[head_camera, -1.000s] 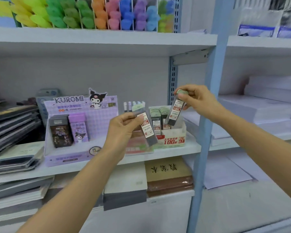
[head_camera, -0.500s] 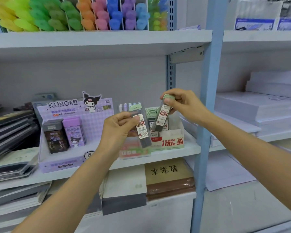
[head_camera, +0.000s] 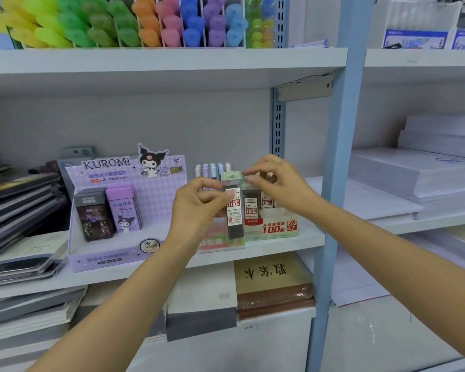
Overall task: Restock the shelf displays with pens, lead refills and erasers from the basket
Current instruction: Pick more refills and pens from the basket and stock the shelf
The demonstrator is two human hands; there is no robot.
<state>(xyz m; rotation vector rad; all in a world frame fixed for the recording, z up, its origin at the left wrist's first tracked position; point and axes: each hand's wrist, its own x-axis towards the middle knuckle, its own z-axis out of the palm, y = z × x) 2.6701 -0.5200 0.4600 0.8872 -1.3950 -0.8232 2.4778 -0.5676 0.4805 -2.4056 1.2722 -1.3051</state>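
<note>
A tall open gap is left between the display tops and the upper shelf (head_camera: 159, 63); passage rightward is barred by the blue upright (head_camera: 341, 157); the left is blocked by the Kuromi display (head_camera: 156, 194) and stacked notebooks (head_camera: 19, 205); a narrow bare strip of middle shelf (head_camera: 308, 240) is left between refill box (head_camera: 277, 228) and upright.

Two hands up, left hand (head_camera: 199, 208) and right hand (head_camera: 277, 183). Two lead cases pinched: left case (head_camera: 234, 210), right case (head_camera: 251, 206). Two more in one purple display box (head_camera: 113, 256): dark case (head_camera: 94, 216), lilac case (head_camera: 124, 208). Five pastel caps (head_camera: 212, 169) behind.
</note>
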